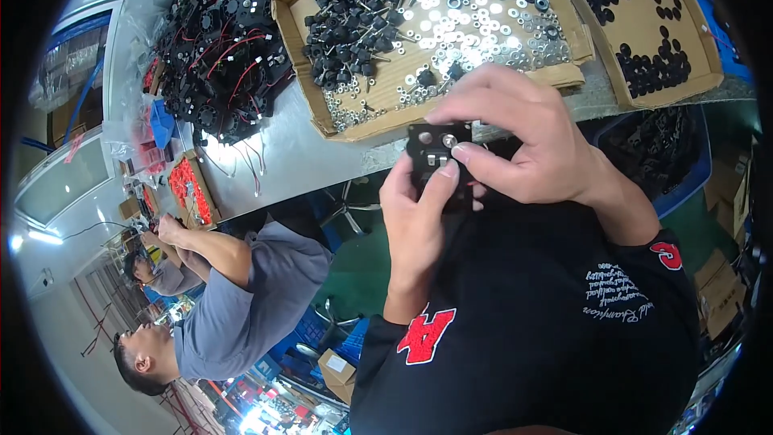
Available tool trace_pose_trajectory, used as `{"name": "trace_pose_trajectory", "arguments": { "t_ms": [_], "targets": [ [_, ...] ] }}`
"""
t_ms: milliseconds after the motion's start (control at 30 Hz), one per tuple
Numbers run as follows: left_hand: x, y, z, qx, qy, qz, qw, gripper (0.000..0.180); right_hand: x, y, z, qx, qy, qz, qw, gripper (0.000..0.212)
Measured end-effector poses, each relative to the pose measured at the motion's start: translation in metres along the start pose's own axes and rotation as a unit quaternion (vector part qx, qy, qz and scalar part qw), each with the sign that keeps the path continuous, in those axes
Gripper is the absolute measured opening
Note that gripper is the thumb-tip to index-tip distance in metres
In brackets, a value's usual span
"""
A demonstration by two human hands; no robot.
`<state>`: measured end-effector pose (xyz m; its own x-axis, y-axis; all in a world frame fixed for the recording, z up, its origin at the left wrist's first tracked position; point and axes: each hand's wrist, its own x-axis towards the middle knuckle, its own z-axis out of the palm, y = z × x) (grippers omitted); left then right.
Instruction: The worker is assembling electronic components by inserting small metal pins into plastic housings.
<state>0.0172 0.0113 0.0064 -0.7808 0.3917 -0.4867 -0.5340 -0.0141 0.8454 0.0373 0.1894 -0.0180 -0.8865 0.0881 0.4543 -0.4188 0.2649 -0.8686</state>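
A small black plastic housing [427,144] is held up in front of my chest, close to the front edge of the bench. Round and rectangular silver metal parts show on its face. My left hand [415,221] is closed on its lower left side, the thumb lying across the face. My right hand [527,137] grips it from the right, with fingers at the top edge and the thumb beside a round metal piece [449,141]. Some fingers behind the housing are partly hidden.
Just beyond my hands, a cardboard tray [378,127] holds black knobs with metal stems, washers and nuts. Another tray [668,97] with black round parts stands right. Black assemblies with red wires [225,56] are heaped left. A co-worker in grey [241,306] works at left.
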Motion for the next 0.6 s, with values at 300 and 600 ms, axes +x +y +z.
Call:
{"name": "trace_pose_trajectory", "arguments": {
  "t_ms": [300, 600],
  "targets": [
    [-0.004, 0.012, 0.005, 0.149, 0.058, 0.009, 0.987, 0.034, -0.006, 0.006, 0.006, -0.066, -0.014, -0.018, 0.998, 0.027],
    [0.0, -0.013, 0.007, 0.229, 0.127, 0.187, 0.947, 0.03, -0.014, 0.0, 0.008, -0.283, 0.025, -0.136, 0.949, 0.026]
  ]
}}
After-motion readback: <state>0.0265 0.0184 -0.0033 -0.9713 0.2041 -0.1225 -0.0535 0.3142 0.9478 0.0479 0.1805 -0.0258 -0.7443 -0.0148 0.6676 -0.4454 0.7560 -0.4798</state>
